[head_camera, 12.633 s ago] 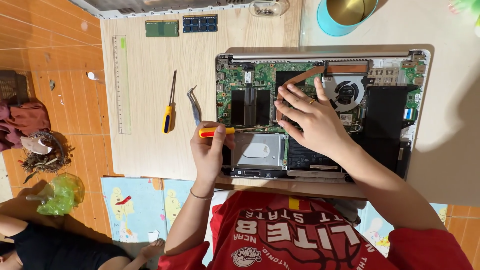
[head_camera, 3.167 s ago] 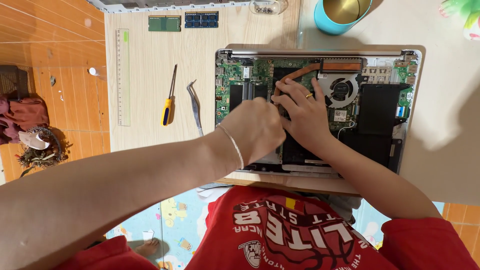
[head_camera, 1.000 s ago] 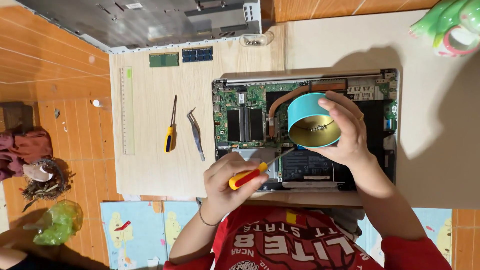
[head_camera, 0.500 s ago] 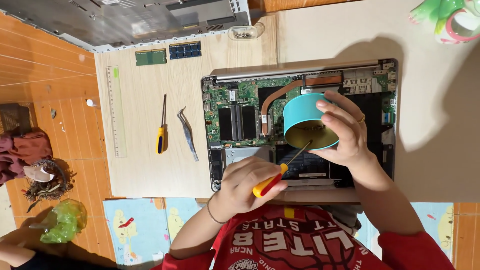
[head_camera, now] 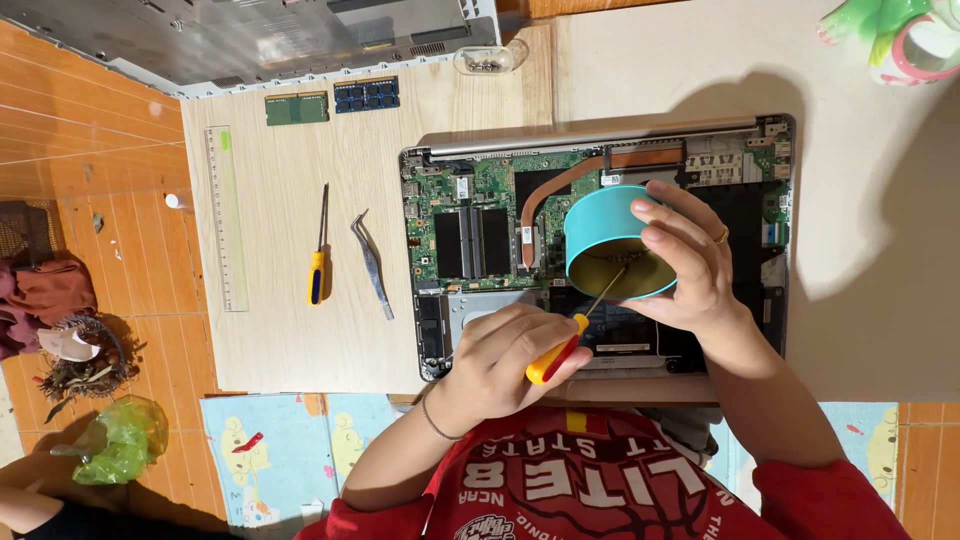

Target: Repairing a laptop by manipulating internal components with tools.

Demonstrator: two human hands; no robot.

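My right hand (head_camera: pixel 690 262) holds a teal round tin (head_camera: pixel 605 238) tilted toward me above an opened laptop (head_camera: pixel 470 215) with its green circuit board bare. My left hand (head_camera: pixel 505 360) grips a screwdriver (head_camera: pixel 565 342) with a yellow and red handle. Its thin shaft reaches into the tin's gold inside. Both hands hover over the laptop's lower middle, near the copper heat pipe (head_camera: pixel 545 195).
On the wooden board (head_camera: pixel 280 350) lie a second yellow-handled screwdriver (head_camera: pixel 318 250), metal tweezers (head_camera: pixel 372 262), a clear ruler (head_camera: pixel 226 215) and two memory modules (head_camera: pixel 332 102). The laptop's removed grey cover (head_camera: pixel 250 35) lies at the top. A small clear dish (head_camera: pixel 485 62) holds screws. Green toy (head_camera: pixel 900 40) at top right.
The view has shifted slightly. The tin stays in my right hand over the laptop, and the screwdriver's tip has moved deeper into it.
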